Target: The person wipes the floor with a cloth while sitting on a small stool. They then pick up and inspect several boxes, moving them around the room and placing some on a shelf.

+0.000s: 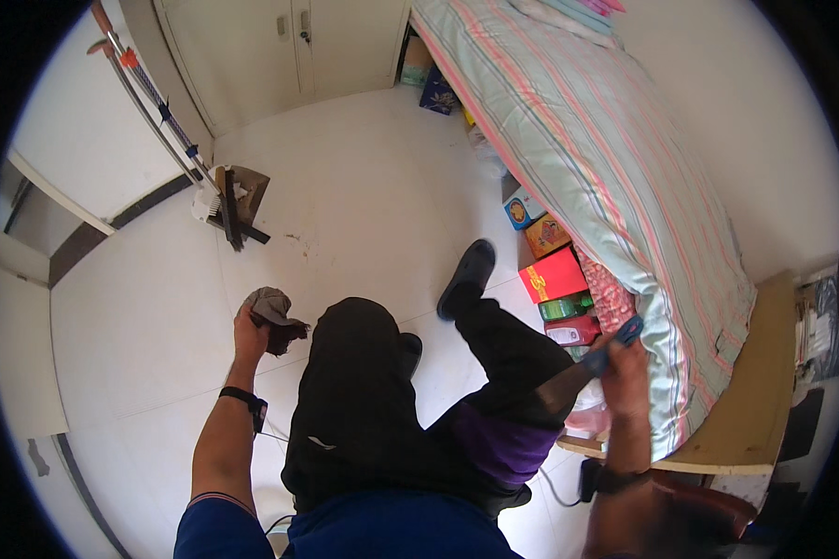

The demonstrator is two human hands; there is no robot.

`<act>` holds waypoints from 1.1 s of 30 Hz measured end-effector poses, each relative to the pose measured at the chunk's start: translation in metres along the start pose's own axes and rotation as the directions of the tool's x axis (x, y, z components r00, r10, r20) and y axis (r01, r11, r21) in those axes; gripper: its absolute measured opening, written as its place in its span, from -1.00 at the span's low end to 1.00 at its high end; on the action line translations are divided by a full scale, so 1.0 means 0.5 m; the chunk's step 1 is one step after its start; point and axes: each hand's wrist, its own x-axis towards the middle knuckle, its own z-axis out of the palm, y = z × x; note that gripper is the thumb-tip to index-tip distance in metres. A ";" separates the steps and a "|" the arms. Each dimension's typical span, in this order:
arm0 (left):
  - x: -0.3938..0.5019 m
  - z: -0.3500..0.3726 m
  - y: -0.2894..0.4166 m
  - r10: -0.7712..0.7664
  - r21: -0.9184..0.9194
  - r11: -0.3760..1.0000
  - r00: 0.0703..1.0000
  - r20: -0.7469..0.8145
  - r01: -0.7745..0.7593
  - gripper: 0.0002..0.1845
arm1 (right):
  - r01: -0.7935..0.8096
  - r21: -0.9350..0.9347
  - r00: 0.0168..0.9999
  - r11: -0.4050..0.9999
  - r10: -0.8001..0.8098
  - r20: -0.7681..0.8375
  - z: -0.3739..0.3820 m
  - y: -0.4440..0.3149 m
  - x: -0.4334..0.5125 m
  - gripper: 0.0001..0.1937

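My left hand [252,335], out over the floor to the left of my knee, holds a crumpled grey piece [271,305], perhaps cloth, with a dark, ragged-edged piece [285,337] below it. I cannot tell exactly what either is. My right hand [626,374], close to the bed's edge, grips the blue handle of a flat tool [561,388]. The tool's broad brown end points left over my thigh and is blurred. A purple cloth [509,441] lies across my right thigh, below the tool's end.
At right stands a bed with a striped cover [566,147]. Beneath its edge are a red box [554,275], a green bottle [566,306] and other goods. A broom [229,209] and dustpan [253,192] lean at left. A cabinet [252,63] stands beyond the pale tiled floor [363,182].
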 end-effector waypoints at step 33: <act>0.330 0.342 0.556 0.438 0.106 0.780 0.659 0.611 -0.617 -0.43 | -0.290 0.349 0.925 0.891 0.167 0.342 0.268 0.049 0.317 -0.79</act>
